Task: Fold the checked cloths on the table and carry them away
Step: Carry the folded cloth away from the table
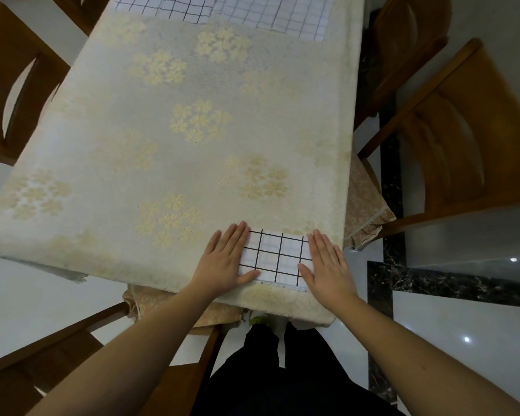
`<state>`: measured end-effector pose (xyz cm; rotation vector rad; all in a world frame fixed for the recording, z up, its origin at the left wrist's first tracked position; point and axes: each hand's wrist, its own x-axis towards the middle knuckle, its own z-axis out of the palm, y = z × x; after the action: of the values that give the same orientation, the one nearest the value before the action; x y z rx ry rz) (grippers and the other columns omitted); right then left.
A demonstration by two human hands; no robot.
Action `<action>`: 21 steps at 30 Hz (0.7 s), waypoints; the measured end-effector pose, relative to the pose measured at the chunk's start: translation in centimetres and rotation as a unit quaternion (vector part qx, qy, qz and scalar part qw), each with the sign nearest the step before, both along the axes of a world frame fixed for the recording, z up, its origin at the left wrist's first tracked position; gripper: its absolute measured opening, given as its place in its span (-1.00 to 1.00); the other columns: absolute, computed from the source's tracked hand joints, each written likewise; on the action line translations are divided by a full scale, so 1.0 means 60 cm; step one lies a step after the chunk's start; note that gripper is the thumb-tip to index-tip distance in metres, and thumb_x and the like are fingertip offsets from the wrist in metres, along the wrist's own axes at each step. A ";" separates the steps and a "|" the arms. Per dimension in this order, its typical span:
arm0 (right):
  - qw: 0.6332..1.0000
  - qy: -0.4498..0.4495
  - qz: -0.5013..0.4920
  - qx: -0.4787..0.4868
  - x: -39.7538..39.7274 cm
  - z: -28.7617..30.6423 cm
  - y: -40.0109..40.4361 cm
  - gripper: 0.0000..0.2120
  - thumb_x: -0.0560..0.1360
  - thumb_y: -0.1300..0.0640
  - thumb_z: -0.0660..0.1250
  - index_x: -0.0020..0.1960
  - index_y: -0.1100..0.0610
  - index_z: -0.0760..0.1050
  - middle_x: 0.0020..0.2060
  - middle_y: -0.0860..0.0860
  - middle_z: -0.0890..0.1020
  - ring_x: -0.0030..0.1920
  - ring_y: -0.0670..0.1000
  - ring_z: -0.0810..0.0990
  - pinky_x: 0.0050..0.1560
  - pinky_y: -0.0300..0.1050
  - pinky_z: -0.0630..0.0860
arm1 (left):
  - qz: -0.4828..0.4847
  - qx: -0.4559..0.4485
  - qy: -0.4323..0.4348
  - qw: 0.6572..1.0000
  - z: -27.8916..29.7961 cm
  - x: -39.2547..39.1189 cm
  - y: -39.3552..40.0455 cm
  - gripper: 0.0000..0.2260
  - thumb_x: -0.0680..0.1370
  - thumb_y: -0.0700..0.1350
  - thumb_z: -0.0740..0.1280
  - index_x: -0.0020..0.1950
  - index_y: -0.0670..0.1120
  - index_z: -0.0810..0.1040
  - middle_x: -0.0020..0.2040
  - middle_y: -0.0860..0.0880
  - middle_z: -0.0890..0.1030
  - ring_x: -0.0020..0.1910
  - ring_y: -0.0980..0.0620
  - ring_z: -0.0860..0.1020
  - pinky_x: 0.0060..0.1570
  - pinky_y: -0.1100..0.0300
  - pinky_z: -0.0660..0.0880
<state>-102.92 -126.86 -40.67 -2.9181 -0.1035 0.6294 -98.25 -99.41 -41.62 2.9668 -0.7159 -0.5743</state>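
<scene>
A small folded white cloth with a dark checked grid (pixel 278 258) lies flat near the table's front edge. My left hand (pixel 225 259) lies flat with straight fingers on its left side. My right hand (pixel 327 265) lies flat on its right side, fingers straight too. At the far end of the table two more checked cloths lie spread out: one at the back middle (pixel 165 7) and one at the back right (pixel 282 13), overlapping each other and partly cut off by the frame.
The table wears a cream tablecloth with pale flower patterns (pixel 177 130). Wooden chairs stand at the left (pixel 15 85), at the right (pixel 469 139), at the far right (pixel 403 40) and at the near left (pixel 72 355). The floor is glossy white tile with a dark marble band (pixel 451 283).
</scene>
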 end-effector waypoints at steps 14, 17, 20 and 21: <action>0.989 0.059 -0.034 0.128 -0.015 0.177 0.053 -0.50 0.65 -0.15 0.04 0.50 0.07 0.28 0.48 0.00 0.35 0.45 0.01 0.30 0.44 -0.08 0.25 | 0.102 -0.104 0.035 0.989 0.139 -0.022 -0.014 -0.53 0.64 0.19 0.09 0.40 -0.07 0.46 0.36 -0.02 0.52 0.30 -0.01 0.50 0.26 0.07 0.42; 0.995 0.050 0.007 0.083 -0.042 0.213 0.071 -0.51 0.65 -0.15 0.02 0.49 0.05 0.30 0.44 0.00 0.40 0.41 0.05 0.37 0.38 -0.01 0.31 | 0.091 -0.062 0.000 0.994 0.186 -0.059 -0.012 -0.53 0.63 0.21 0.08 0.40 -0.03 0.46 0.34 0.00 0.54 0.29 0.00 0.50 0.24 0.07 0.42; 0.998 0.015 0.041 0.053 -0.075 0.244 0.080 -0.52 0.65 -0.16 0.02 0.47 0.04 0.32 0.44 -0.02 0.39 0.43 0.04 0.32 0.39 -0.01 0.26 | 0.096 -0.048 -0.031 0.994 0.224 -0.111 -0.011 -0.50 0.63 0.23 0.06 0.46 0.00 0.38 0.40 0.01 0.48 0.35 0.00 0.45 0.29 0.06 0.37; 0.997 0.005 0.050 0.051 -0.089 0.253 0.082 -0.52 0.65 -0.16 0.02 0.48 0.03 0.30 0.46 -0.02 0.35 0.46 0.03 0.26 0.41 -0.01 0.21 | 0.103 -0.043 -0.037 0.993 0.236 -0.130 -0.012 -0.47 0.62 0.25 0.02 0.47 0.00 0.36 0.41 0.01 0.47 0.36 0.00 0.44 0.31 0.05 0.35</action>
<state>-108.25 -121.93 -25.46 -2.8258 -0.2731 0.6346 -106.07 -100.11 -27.46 2.9454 -0.4195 -0.4096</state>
